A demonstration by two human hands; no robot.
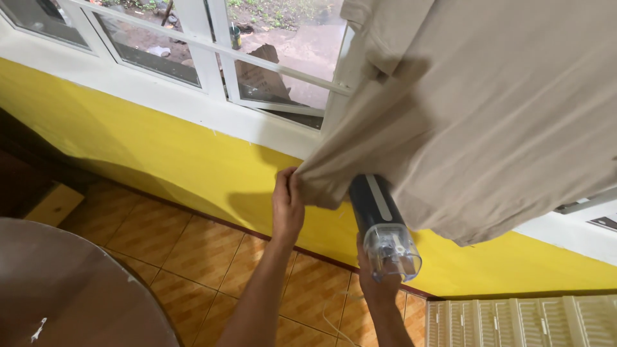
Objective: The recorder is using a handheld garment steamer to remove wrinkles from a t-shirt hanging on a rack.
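My left hand (287, 204) pinches the lower left corner of a beige curtain (475, 109) and pulls it out from the wall. My right hand (376, 283) grips a handheld vacuum (384, 225) with a dark body and a clear dust cup. The vacuum points up, and its front end is hidden under the curtain's hem. The curtain hangs over a white-framed window (212, 51) set in a yellow wall (160, 160).
A round brown tabletop (64, 289) fills the lower left. The floor (199, 250) has orange-brown tiles. A cream slatted crate (527, 321) stands at the lower right against the wall. A white window ledge (565, 231) runs under the curtain on the right.
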